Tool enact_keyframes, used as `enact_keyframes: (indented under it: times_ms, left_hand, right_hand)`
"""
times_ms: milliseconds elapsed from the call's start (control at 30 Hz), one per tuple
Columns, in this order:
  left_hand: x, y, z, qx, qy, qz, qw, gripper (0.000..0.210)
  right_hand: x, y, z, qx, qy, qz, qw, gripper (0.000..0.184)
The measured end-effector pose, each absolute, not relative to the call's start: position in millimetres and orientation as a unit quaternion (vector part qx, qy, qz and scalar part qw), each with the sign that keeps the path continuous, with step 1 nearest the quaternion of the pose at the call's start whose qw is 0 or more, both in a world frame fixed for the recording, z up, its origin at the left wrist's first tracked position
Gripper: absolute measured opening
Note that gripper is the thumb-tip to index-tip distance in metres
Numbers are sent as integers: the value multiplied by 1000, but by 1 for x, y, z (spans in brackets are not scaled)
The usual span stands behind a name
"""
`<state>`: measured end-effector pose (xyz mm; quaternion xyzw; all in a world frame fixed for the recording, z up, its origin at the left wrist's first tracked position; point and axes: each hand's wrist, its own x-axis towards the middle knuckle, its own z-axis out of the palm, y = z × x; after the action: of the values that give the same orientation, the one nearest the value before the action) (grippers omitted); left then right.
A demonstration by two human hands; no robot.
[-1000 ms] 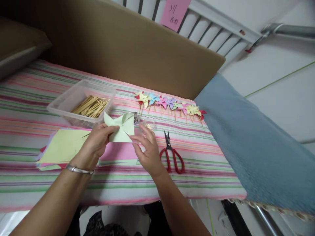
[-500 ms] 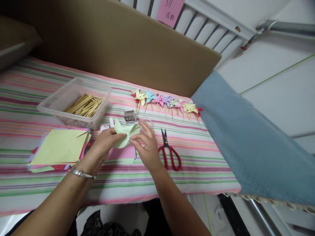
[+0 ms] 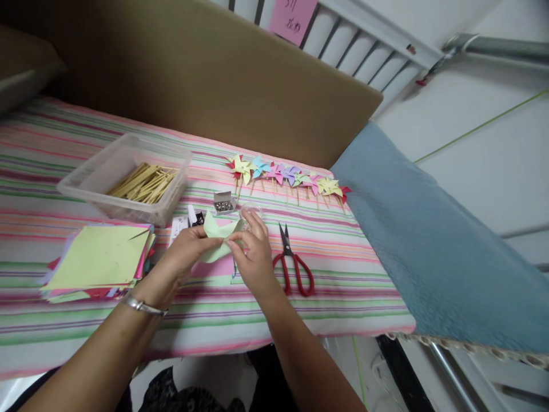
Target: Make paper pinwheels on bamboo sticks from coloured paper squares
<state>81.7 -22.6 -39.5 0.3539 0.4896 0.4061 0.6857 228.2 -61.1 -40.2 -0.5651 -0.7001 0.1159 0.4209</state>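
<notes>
A light green paper sheet [image 3: 213,228], with corners curled in toward its middle, is held above the table between both hands. My left hand [image 3: 189,247] grips its left side, thumb on top. My right hand [image 3: 253,249] pinches the paper near its centre with thumb and index finger, the other fingers raised. Pink paper [image 3: 217,266] lies beneath the hands. Just beyond them stand a small open box of metal pins [image 3: 223,205] and a round clear container [image 3: 252,209], partly hidden by my fingers. Red-handled scissors [image 3: 291,260] lie right of my right hand.
A plastic bin [image 3: 160,214] of wooden sticks [image 3: 146,183] stands at the left. In front of it is a stack of coloured paper [image 3: 96,257]. Finished paper pinwheels [image 3: 289,175] line the back, before a cardboard panel [image 3: 257,97]. A blue cloth [image 3: 429,229] borders the right.
The paper's corners are drawn further inward at the centre, and my right fingertips have come closer to my left thumb. The view has shifted slightly.
</notes>
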Motion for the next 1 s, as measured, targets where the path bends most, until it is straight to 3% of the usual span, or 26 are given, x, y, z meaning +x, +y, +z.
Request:
enact_keyframes:
  times_ms: [667,867,1000]
  left_hand:
    - [82,-23,-40,375,493,413,667,17]
    - [81,-23,-38,432,495,376,654,14]
    - [84,-25,-39,480,498,317,649,8]
  right_hand:
    - [227,-61,-39,-569,-693,116,428,6]
    - [244,-59,-23,-581,-643,176,467,43]
    - [250,-59,-21,-596,-633,292,397,57]
